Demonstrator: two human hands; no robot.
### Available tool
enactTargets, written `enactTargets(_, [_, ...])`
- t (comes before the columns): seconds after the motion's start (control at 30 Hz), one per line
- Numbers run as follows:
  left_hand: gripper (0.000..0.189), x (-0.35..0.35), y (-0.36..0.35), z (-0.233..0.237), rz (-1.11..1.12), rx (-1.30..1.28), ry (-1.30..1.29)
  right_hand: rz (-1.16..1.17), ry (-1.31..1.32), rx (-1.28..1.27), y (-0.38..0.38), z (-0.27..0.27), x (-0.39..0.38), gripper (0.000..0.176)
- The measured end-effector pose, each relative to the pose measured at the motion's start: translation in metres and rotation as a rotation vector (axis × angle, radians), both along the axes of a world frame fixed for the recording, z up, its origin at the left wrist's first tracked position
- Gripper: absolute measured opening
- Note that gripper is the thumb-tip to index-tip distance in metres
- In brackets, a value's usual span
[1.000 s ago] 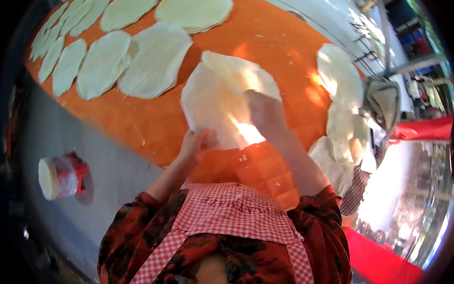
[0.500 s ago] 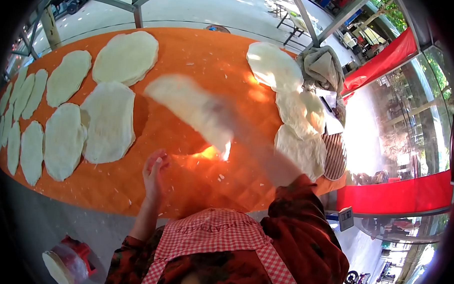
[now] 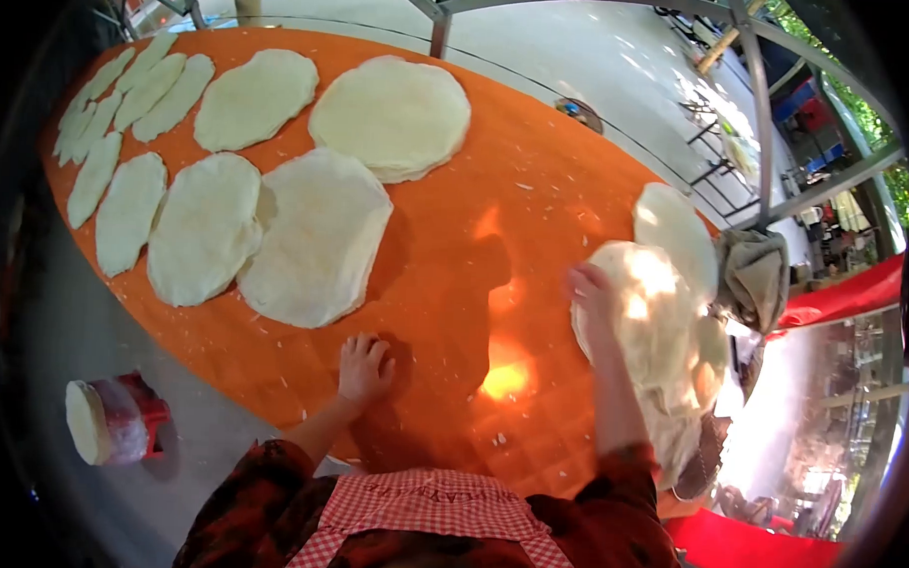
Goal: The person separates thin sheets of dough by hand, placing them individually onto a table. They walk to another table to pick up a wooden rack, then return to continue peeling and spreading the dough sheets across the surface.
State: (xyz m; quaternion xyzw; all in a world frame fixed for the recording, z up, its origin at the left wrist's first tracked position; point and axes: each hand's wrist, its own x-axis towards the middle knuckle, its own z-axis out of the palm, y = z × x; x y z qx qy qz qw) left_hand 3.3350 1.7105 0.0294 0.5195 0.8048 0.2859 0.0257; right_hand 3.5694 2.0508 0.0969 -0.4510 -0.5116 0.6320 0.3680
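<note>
My left hand [image 3: 365, 369] rests on the orange tabletop [image 3: 446, 254] with its fingers apart and nothing in it. It is just below a large pale flatbread round [image 3: 318, 241]. On the right, my right hand [image 3: 589, 291] is at the left edge of another thin pale round [image 3: 639, 300], its fingers blurred by motion. Whether they pinch the edge cannot be made out. That round overlaps a further round [image 3: 677, 227] behind it and crumpled sheets [image 3: 675, 432] nearer me. A thick pale round [image 3: 390, 117] lies at the back.
Several pale rounds [image 3: 204, 225] cover the left part of the table. A grey cloth [image 3: 755, 279] lies at the right edge, near a red-edged glass case [image 3: 820, 427]. Metal frame bars [image 3: 761, 114] stand behind. On the floor at left is a red stool with a wrapped pale stack [image 3: 89, 423].
The round that my right hand was swinging over the middle now lies on the right pile. My left hand has come down flat on the table. The view has turned rightward.
</note>
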Motion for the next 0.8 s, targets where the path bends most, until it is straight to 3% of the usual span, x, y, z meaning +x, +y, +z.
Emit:
enactTargets(0.07, [0.024, 0.000, 0.003, 0.001, -0.022, 0.011, -0.007, 0.143, 0.073, -0.063, 0.027, -0.044, -0.118, 0.021])
enactTargets(0.17, [0.025, -0.005, 0.006, -0.007, -0.042, -0.010, -0.014, -0.001, 0.042, -0.089, 0.087, -0.080, -0.273, 0.025])
enactTargets(0.27, [0.026, -0.009, 0.009, -0.004, -0.050, -0.051, -0.012, -0.037, -0.341, -0.007, 0.139, -0.107, -0.370, 0.030])
enactTargets(0.37, [0.027, -0.012, 0.008, -0.002, -0.048, -0.044, -0.065, 0.063, -0.454, -0.071, 0.183, -0.157, -0.422, 0.032])
enactTargets(0.4, [0.028, -0.013, 0.008, -0.002, -0.049, -0.037, -0.078, -0.009, -0.505, -0.169, 0.143, -0.071, -0.404, 0.028])
enactTargets(0.47, [0.028, -0.013, 0.005, -0.002, -0.046, -0.024, -0.100, 0.037, -0.170, 0.116, 0.169, -0.077, -0.422, 0.024])
enactTargets(0.5, [0.028, -0.014, 0.005, -0.002, -0.041, -0.016, -0.107, 0.069, -0.256, 0.291, 0.185, -0.052, -0.435, 0.023])
enactTargets(0.53, [0.028, -0.015, 0.005, -0.001, -0.041, -0.006, -0.113, 0.132, 0.008, 0.465, 0.194, -0.027, -0.446, 0.023])
enactTargets(0.57, [0.027, -0.014, 0.002, 0.000, -0.040, 0.008, -0.114, 0.192, -0.364, 0.747, 0.153, 0.075, -0.434, 0.021])
enactTargets(0.63, [0.025, -0.016, 0.002, 0.002, -0.048, 0.050, -0.102, 0.240, -0.081, 0.949, 0.110, 0.156, -0.433, 0.017])
enactTargets(0.7, [0.024, -0.018, 0.001, 0.009, -0.061, 0.089, -0.123, 0.436, -0.287, 0.984, 0.036, 0.219, -0.411, 0.020])
enactTargets(0.73, [0.024, -0.019, -0.005, 0.010, -0.064, 0.102, -0.142, 0.539, -0.397, 0.985, -0.006, 0.230, -0.400, 0.024])
enactTargets(0.8, [0.021, -0.028, -0.011, -0.013, -0.147, 0.210, -0.284, 0.534, -0.347, 1.297, -0.064, 0.195, -0.394, 0.018])
